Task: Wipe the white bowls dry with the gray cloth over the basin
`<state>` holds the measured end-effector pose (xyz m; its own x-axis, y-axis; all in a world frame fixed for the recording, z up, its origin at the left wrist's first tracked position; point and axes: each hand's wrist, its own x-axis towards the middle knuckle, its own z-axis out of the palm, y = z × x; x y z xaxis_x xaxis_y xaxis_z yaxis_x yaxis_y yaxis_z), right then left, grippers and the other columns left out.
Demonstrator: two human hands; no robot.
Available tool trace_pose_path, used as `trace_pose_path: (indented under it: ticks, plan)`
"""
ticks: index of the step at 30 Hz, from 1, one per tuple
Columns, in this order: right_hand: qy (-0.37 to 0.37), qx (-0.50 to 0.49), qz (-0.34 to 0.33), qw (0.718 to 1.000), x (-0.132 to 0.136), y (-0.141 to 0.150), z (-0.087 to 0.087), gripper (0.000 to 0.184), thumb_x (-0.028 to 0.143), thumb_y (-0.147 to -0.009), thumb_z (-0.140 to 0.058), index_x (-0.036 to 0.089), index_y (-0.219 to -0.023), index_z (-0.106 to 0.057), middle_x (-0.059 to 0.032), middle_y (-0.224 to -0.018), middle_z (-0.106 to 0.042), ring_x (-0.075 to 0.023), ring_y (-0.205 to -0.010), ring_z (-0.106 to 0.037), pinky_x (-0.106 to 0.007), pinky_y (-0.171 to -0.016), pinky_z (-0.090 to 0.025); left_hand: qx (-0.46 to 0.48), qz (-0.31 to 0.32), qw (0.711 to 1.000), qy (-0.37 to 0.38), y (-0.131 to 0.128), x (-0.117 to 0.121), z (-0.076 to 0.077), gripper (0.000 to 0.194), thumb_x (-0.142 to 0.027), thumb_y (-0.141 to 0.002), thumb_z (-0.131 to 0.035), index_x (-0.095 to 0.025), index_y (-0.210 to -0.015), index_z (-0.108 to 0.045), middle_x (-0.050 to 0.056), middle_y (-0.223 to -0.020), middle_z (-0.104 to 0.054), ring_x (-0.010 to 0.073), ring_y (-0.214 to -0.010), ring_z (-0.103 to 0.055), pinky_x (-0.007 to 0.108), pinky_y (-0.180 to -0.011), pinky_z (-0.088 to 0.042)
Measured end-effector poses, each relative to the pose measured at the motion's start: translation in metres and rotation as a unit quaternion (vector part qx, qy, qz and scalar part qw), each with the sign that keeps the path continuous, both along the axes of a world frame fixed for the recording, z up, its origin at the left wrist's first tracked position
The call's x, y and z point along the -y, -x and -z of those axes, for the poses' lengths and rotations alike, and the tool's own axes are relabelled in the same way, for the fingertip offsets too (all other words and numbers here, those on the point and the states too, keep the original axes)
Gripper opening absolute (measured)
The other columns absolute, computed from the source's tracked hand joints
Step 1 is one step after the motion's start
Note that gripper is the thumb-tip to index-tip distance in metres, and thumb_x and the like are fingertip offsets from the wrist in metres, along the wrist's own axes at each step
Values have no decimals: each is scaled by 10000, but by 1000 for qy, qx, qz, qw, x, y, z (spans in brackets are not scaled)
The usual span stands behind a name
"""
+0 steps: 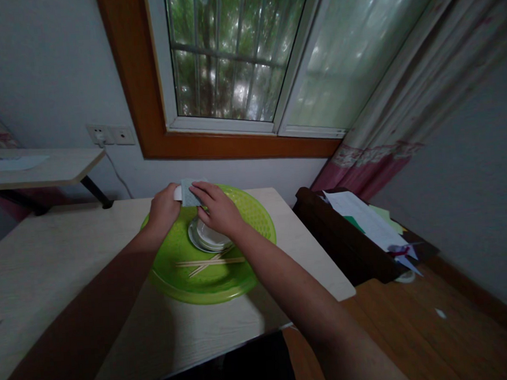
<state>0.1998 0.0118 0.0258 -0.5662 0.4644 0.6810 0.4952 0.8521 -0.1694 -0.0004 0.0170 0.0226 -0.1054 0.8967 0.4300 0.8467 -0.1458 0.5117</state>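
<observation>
Your left hand has its grip closed round a small white piece; the cloth covers the rest, so you can't tell what it is. Your right hand pinches that pale cloth, fingers on top, its underside hidden. Both are above the green tray on the surface. Your right hand hides part of the stacked white dishes; crossed chopsticks lie nearer you, and your forearm blocks the tray's right edge.
</observation>
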Motion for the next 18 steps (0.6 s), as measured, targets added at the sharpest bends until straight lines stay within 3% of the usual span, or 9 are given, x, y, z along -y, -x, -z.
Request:
trace_pose_path:
  ticks: [9,13,18]
  plan:
    - [96,-47,114,988,-8,-7,0,531,176,-880,-607,123,-1406,-556,-167,-1340,-622,-279,-1211,-593,-429,-1110,-480,30,-30,999,-4,5,-1,2,395,-244,-850,-464,-167,-1167,-687,131,-1104,-762,260,-987,-679,322,-818,-482]
    - [147,-41,159,975,-10,-7,4,483,177,-900,-585,140,-1382,-568,-169,-1274,-680,-281,-1118,-653,-438,-1038,-525,46,-1,999,-16,2,-1,0,390,-237,-839,-485,-164,-1164,-688,112,-1095,-764,247,-991,-675,314,-847,-487]
    - [161,-64,165,971,-14,-9,8,446,111,-885,-528,161,-1322,-594,-142,-1167,-734,-271,-1030,-686,-419,-981,-550,47,49,997,-26,0,-2,0,442,-149,-809,-466,-172,-1194,-682,109,-1145,-749,235,-1043,-660,332,-943,-484]
